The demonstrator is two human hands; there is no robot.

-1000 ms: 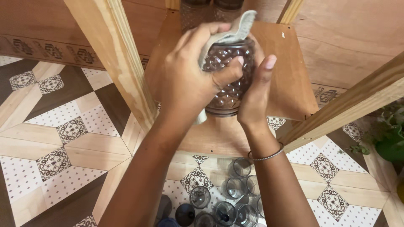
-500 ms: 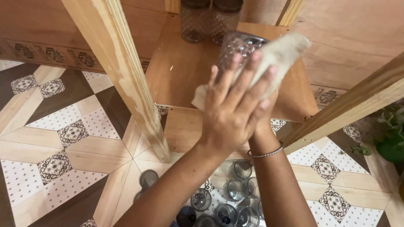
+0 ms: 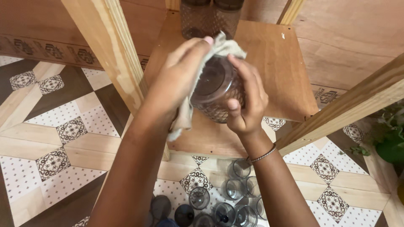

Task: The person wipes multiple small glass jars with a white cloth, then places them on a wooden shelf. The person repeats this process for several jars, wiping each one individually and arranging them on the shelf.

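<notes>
Right hand [image 3: 248,103] has its fingers wrapped around a textured glass jar [image 3: 216,90], held up over the wooden shelf [image 3: 277,63]. Left hand [image 3: 176,80] presses a beige cloth [image 3: 185,113] against the jar's side, fingers curled on it. More glasses [image 3: 227,201] sit on the tiled floor [image 3: 63,138] below.

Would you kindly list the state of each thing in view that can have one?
Textured glass jar: tilted, held above the shelf, smooth base towards the camera.
Cloth: draped over the jar, one end hanging.
Left hand: pressing the cloth on the jar.
Right hand: closed around the jar.
Two jars at the shelf's back: upright.
Wooden shelf: bare in front.
Drinking glasses on the floor: upright, apparently empty.
</notes>
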